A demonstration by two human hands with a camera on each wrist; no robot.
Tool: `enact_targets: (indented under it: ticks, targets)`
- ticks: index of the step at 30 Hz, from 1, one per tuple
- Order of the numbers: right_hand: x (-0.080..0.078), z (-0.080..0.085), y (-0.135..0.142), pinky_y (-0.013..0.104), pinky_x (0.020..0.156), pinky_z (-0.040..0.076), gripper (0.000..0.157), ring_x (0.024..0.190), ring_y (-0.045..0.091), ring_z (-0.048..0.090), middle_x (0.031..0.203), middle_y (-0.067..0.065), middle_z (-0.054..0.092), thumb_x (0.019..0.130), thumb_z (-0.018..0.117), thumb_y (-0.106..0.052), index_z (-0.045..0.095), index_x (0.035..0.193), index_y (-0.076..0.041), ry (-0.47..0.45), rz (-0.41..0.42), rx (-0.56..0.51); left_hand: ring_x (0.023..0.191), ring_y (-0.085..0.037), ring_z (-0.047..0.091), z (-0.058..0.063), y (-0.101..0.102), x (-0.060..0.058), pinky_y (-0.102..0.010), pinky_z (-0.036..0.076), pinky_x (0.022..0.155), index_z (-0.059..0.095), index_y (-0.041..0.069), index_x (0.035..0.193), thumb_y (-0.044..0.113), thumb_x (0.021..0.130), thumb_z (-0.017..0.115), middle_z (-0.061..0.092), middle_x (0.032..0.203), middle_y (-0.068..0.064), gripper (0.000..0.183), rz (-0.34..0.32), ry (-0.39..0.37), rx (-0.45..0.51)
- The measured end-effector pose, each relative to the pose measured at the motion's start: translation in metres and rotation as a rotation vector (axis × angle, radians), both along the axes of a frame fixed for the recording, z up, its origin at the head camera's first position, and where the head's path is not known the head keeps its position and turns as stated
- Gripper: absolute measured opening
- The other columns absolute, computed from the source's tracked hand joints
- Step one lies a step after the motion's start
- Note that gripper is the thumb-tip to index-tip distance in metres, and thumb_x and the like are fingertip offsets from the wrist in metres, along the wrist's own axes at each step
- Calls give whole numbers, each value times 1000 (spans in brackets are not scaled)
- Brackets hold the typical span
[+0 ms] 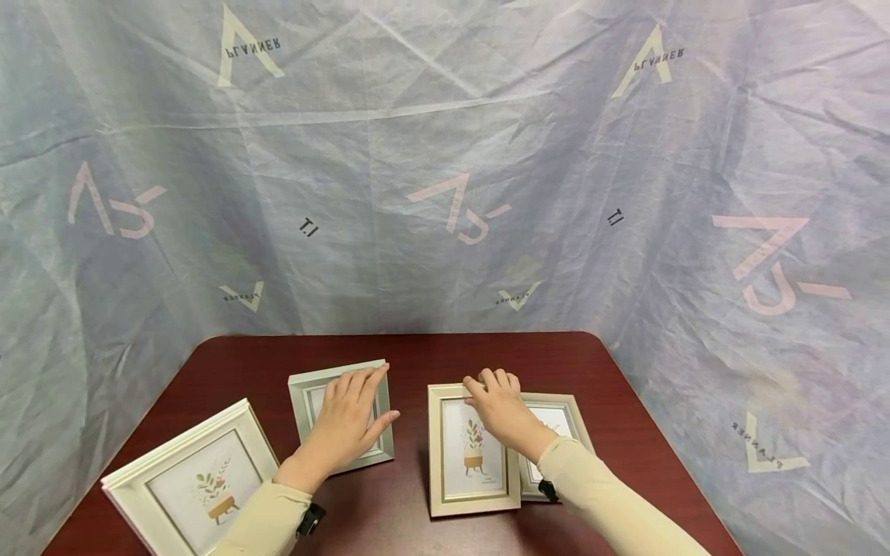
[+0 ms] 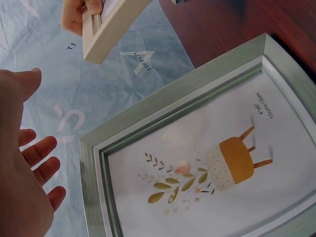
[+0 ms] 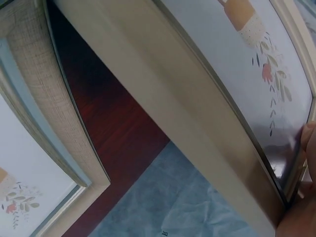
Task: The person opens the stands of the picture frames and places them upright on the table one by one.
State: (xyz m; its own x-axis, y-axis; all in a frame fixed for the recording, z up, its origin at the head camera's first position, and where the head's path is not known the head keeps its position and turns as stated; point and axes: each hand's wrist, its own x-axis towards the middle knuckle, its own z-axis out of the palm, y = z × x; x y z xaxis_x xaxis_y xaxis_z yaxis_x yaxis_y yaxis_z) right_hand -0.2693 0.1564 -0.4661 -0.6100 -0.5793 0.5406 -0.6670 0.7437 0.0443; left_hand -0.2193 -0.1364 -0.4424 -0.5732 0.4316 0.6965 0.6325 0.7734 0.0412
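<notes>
Left hand [image 1: 348, 421] lay over a green frame [image 1: 300, 413] as right hand [image 1: 501, 409] gripped a cream frame [image 1: 436, 452]

At the far left, a white frame [image 1: 260, 444] sat at a slant, its print showing a leafy plant in a footed pot, partly covered by the left sleeve [image 1: 267, 517]. Next along was the green frame, tilted a little, near the middle of the dark red table [image 1: 410, 363]. The left hand crossed in front of it in the head view, fingers extended and thumb held apart. In the left wrist view those fingers were loosely bent and had hold of nothing, with the grey backdrop [image 1: 368, 154] showing between them and the frame's edge.

To the right of the bare tabletop came the cream frame, its picture facing the person. The right hand's fingers were curled over its top edge, the thumb pressed to the front, so that it was pinched near the upper right corner. Whether its lower edge touched the table could not be told. Furthest right, a beige frame [image 1: 582, 432] was partly hidden behind the cream frame and the right sleeve [image 1: 598, 479]; the right wrist view showed a wedge-shaped gap between the two frames.
</notes>
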Motion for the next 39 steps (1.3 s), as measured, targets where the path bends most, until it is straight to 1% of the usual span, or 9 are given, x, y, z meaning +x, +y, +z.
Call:
enact_targets:
  ticks: [5,11,15,19,28,31,34,37,39]
  targets:
    - [3,5,2,51,80,39,25,86,29,46,95,8,49,95,64,-20,58,117,-10,11,20,15,112,-38,47,4,1,0,-54,38,86,43,-2,142,59,103,26,52,125,-19,74,-7,4,1]
    - [9,17,5,50,78,39,24,85,27,46,93,6,48,94,63,-20,56,114,-11,53,65,20,113,-37,47,14,1,-2,-55,38,88,43,-2,143,60,103,24,51,123,-18,76,-17,-4,4]
    - [13,28,5,50,79,38,23,86,25,45,94,5,47,93,64,-17,56,113,-12,74,112,-1,113,-37,45,23,0,-2,-53,37,86,41,-2,145,61,102,25,50,124,-18,77,-33,-19,4]
    - [16,41,6,49,81,37,23,87,23,44,95,3,47,92,65,-19,54,112,-12,94,156,-9,115,-37,44,32,0,-1,-52,36,86,40,-1,146,61,102,27,50,126,-18,77,-52,-29,0]
    - [19,61,10,48,85,33,31,95,23,45,103,5,49,92,63,-21,52,117,-6,105,271,-11,119,-35,42,43,0,1,-52,34,90,39,-1,147,65,100,27,49,130,-16,82,-70,-62,-42]
    - [17,64,11,48,85,31,31,96,25,44,104,6,48,91,62,-22,52,116,-7,124,307,7,121,-35,42,44,-1,2,-53,33,92,39,1,147,66,99,32,49,131,-16,82,-75,-83,-51]
    - [16,66,12,49,86,30,30,97,26,43,103,6,46,90,60,-24,52,114,-9,139,346,20,122,-35,42,44,-2,2,-54,34,93,39,1,147,64,98,42,50,132,-16,80,-82,-96,-61]
    - [13,68,14,49,87,29,30,97,26,42,104,6,45,88,60,-24,51,113,-9,141,409,24,122,-35,43,43,-3,2,-53,34,93,40,1,147,61,96,50,50,132,-16,80,-89,-101,-75]
    - [11,69,15,49,87,28,30,97,26,42,105,6,45,87,60,-23,51,112,-10,136,461,26,122,-34,43,43,-3,2,-53,35,92,39,1,147,62,96,50,50,132,-16,80,-90,-100,-84]
